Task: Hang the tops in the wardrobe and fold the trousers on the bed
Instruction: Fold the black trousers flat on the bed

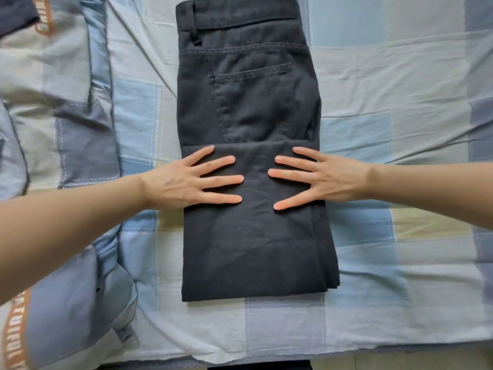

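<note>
Both hands, left (184, 182) and right (322, 180), lay flat with fingers spread, pressing the folded leg layer of the trousers (250, 156). Trousers lay at frame centre on the checked bed (386, 129), waistband toward the top.

The folded cotton trousers (250, 204) were plain black, with stitching of the same dark tone around the back pocket. The bed sheet (386, 108) beneath carried a check of pale blue, grey-blue, white and faint yellow-green squares. The rumpled quilt (80, 129) was checked in blue and grey, with an orange-brown band (16, 335) lettered in white.
</note>
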A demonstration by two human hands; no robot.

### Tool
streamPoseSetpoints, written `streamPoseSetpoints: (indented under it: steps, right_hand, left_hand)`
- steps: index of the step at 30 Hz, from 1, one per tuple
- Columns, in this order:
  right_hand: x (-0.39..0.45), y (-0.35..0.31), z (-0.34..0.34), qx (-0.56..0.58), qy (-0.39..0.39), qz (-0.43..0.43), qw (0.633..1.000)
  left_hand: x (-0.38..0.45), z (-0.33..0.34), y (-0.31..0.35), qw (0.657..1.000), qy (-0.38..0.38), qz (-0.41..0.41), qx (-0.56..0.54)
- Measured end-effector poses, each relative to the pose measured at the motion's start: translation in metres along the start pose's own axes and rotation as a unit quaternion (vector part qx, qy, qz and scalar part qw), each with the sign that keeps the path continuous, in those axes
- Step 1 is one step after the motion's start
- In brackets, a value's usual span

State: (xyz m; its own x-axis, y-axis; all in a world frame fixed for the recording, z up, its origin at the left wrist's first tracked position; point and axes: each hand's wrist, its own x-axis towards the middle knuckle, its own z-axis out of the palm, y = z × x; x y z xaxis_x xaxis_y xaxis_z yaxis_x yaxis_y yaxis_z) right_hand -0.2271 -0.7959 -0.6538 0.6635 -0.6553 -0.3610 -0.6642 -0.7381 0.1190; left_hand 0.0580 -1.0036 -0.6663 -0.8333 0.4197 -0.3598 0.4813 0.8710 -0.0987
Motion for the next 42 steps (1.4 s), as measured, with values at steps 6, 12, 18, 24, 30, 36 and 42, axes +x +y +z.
streamPoseSetpoints:
  steps: [6, 12, 18, 24, 30, 36, 42]
  right_hand:
    - [-0.003, 0.020, -0.024, 0.136, -0.026, -0.010, 0.990]
    - [-0.014, 0.039, -0.064, 0.674, 0.073, 0.184, 0.711]
    - [0.007, 0.048, -0.049, 0.793, 0.176, 0.485, 0.325]
    - [0.022, 0.031, -0.033, 0.670, 0.180, 0.560, 0.453]
    - [0.000, -0.030, -0.038, 0.551, 0.211, 0.651, 0.478]
    - [-0.001, -0.054, -0.044, 0.480, 0.174, 0.711, 0.484]
    - [0.047, -0.018, -0.048, 0.424, 0.164, 0.676, 0.580]
  left_hand:
    - [-0.002, -0.024, -0.016, 0.988, -0.052, 0.002, -0.148]
    - [-0.024, -0.041, -0.030, 0.724, 0.006, -0.216, -0.655]
    - [-0.019, -0.028, -0.028, 0.319, 0.206, -0.484, -0.789]
    - [0.007, -0.027, 0.017, 0.362, 0.283, -0.587, -0.666]
    - [0.016, -0.052, 0.065, 0.363, 0.328, -0.622, -0.612]
    - [0.021, -0.052, 0.084, 0.408, 0.253, -0.692, -0.539]
    - [0.064, -0.058, 0.040, 0.506, 0.270, -0.681, -0.455]
